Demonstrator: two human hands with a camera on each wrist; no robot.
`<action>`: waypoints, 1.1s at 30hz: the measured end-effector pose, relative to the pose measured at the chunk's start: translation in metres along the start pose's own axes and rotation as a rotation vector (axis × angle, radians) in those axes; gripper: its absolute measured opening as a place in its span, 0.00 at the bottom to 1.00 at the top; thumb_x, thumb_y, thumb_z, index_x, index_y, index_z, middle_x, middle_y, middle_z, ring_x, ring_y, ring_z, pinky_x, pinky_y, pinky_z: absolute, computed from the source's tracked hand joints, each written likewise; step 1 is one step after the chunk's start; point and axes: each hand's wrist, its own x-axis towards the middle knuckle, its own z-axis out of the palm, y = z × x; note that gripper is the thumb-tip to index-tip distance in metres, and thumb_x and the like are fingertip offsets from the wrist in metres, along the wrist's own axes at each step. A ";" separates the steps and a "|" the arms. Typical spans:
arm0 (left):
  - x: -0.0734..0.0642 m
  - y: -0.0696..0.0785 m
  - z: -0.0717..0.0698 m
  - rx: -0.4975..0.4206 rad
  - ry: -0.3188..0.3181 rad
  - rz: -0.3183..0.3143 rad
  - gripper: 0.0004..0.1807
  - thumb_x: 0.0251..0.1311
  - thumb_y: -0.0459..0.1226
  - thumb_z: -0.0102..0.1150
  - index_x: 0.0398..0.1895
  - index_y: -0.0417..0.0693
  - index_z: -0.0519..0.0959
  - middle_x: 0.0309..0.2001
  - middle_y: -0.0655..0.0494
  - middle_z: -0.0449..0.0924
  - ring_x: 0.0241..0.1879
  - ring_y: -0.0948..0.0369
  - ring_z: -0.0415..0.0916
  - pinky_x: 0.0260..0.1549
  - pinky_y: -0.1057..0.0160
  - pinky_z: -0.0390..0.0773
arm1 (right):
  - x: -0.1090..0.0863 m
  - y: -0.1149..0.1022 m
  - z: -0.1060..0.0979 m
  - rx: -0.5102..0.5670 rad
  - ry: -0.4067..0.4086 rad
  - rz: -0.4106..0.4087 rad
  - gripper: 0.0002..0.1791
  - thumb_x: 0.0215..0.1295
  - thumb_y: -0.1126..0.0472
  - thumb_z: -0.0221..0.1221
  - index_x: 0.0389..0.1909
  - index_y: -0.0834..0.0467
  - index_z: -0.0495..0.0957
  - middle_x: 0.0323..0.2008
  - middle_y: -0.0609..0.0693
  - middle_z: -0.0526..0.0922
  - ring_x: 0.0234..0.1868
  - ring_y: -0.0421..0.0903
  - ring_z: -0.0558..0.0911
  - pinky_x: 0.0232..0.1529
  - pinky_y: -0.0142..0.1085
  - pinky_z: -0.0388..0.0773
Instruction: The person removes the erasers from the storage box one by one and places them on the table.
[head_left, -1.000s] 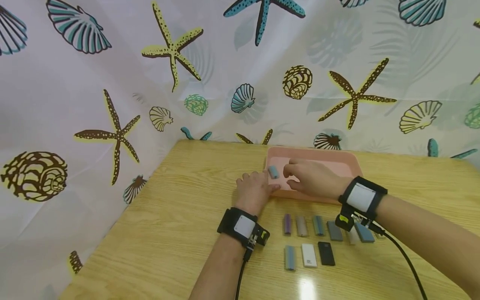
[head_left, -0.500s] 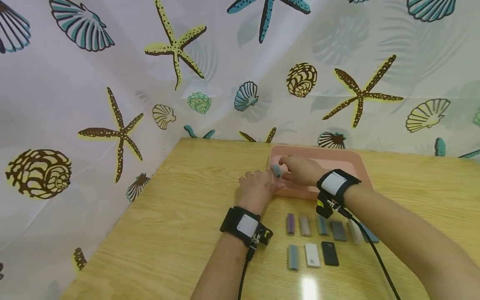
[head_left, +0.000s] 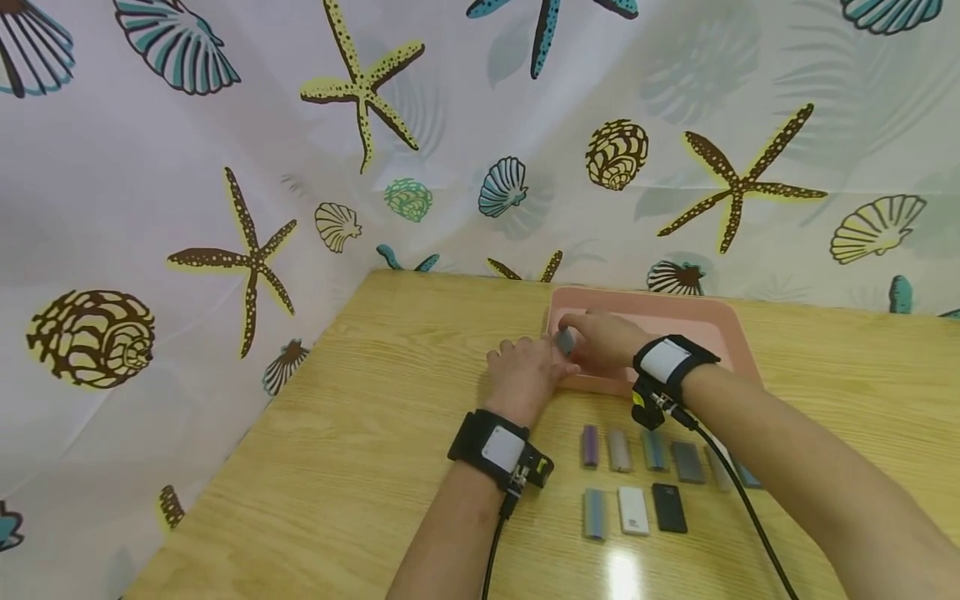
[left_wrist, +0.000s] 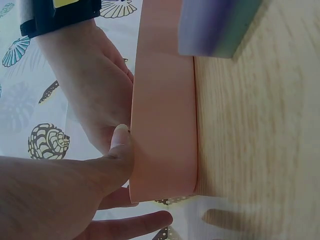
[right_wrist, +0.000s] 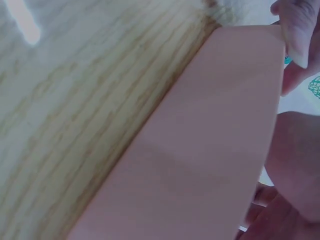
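My right hand (head_left: 609, 337) reaches into a pink tray (head_left: 682, 307) and holds a small blue-grey block (head_left: 565, 340) at its left end. In the right wrist view, the tray wall (right_wrist: 200, 125) hides most of that hand and the block. My left hand (head_left: 525, 367) grips the tray's near left corner. The left wrist view has its thumb (left_wrist: 120, 140) along the rim, with the fingers past the corner.
Two rows of small bars lie on the wooden table (head_left: 375, 400) in front of the tray, among them a purple bar (head_left: 590, 446), a white one (head_left: 633, 510) and a black one (head_left: 669, 507). A patterned cloth (head_left: 450, 108) hangs behind. Cables trail from both wrists.
My right hand has moved left inside the tray and closed its fingers on the blue-grey block. My left hand keeps its place at the corner; the head view has shifted slightly.
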 end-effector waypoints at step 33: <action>-0.001 0.002 -0.001 -0.021 0.012 0.016 0.26 0.54 0.61 0.53 0.41 0.51 0.77 0.34 0.51 0.79 0.35 0.52 0.72 0.38 0.50 0.71 | -0.084 -0.006 -0.041 0.237 0.152 -0.041 0.20 0.53 0.57 0.65 0.45 0.55 0.69 0.32 0.53 0.72 0.33 0.49 0.70 0.31 0.39 0.70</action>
